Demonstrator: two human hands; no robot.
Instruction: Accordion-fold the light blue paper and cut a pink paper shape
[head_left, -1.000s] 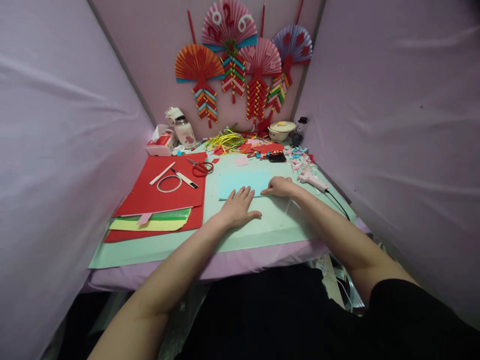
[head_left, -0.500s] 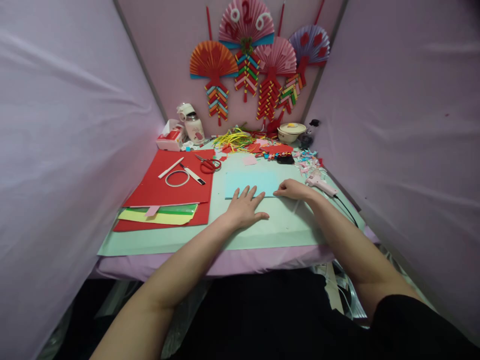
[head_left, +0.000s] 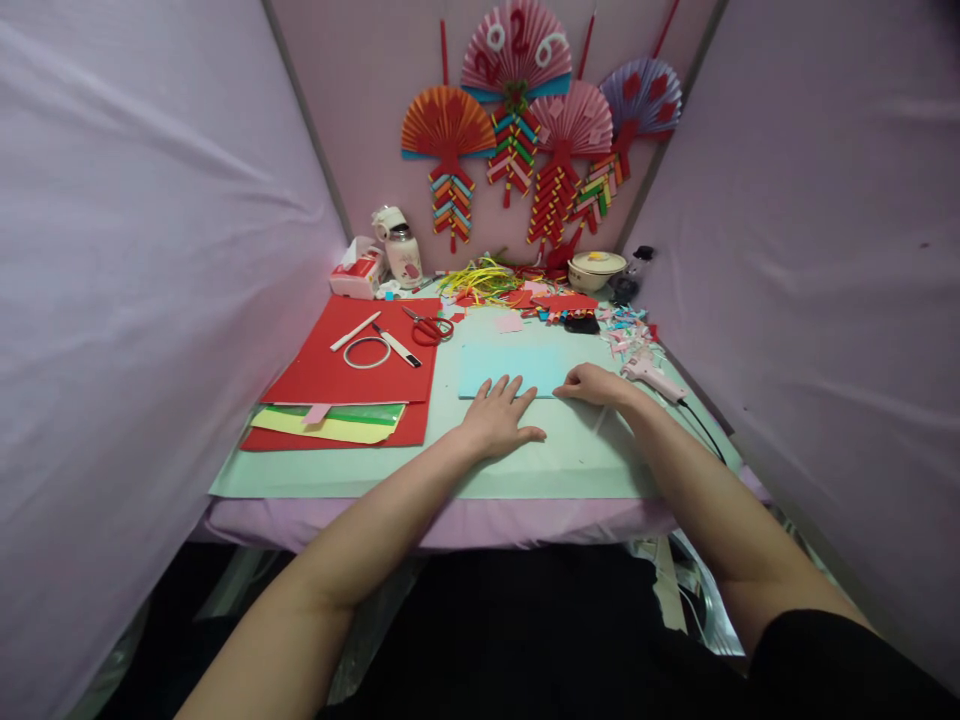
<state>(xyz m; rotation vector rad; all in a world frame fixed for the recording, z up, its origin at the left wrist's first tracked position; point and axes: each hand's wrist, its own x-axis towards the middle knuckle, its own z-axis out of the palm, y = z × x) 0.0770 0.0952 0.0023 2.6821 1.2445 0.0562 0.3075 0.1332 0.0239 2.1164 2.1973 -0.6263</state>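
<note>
A light blue sheet of paper lies flat on the pale green table cover. Spread out over its near edge, my left hand presses down with the fingertips on the paper. At the near right corner of the sheet, my right hand has its fingers bent together, pinching the paper's edge. A glue gun rests just beyond the right wrist. Left of the sheet, red-handled scissors lie partly on red card.
On the red card are a roll of tape, a craft knife and a white pen. Behind stand a bottle, a tissue box and a lidded bowl. Paper scraps lie at back right; paper fans hang above.
The view has swung slightly left, so everything sits a little further right. Both hands keep nearly the same place on the blue paper.
</note>
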